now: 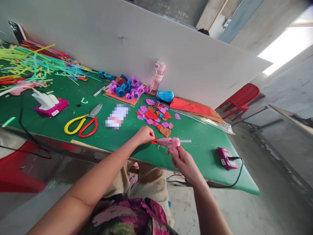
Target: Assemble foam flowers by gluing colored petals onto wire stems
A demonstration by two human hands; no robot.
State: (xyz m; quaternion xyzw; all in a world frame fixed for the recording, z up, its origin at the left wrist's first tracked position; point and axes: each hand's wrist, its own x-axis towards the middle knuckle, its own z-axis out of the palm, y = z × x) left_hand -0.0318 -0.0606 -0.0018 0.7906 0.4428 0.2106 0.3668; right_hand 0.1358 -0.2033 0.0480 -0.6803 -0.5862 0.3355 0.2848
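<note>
So the left hand (146,134) has thumb and fingers pinched together on a small, bright red scrap of sheet material (154,140), just above the near edge of the green-covered table (198,156), and the right hand (182,160) is wrapped around the handle of a pink plastic pistol-shaped glue gun (168,142). Can't tell if the trigger's actually squeezed, fingers are in the way. The nozzle points at the red scrap, right up by the fingertips, and whether it's touching is too small to call. To do this bit well, I'd grip the scrap by its very edge, cos a hot tip that close to bare skin is asking for a burn. Keep the gun steady, squeeze gently, and go for a thin line over a big blob. There's a pale stringy wisp (160,147) under the nozzle, looks like glue to me, so a little twist when pulling off should help. Plenty of the translucent white glue stick (187,141) pokes out the back, so feed seems fine. The loose pile of purple, red and brown petal-shaped pieces (151,114) sits just beyond, so I'd keep drips off that.
</note>
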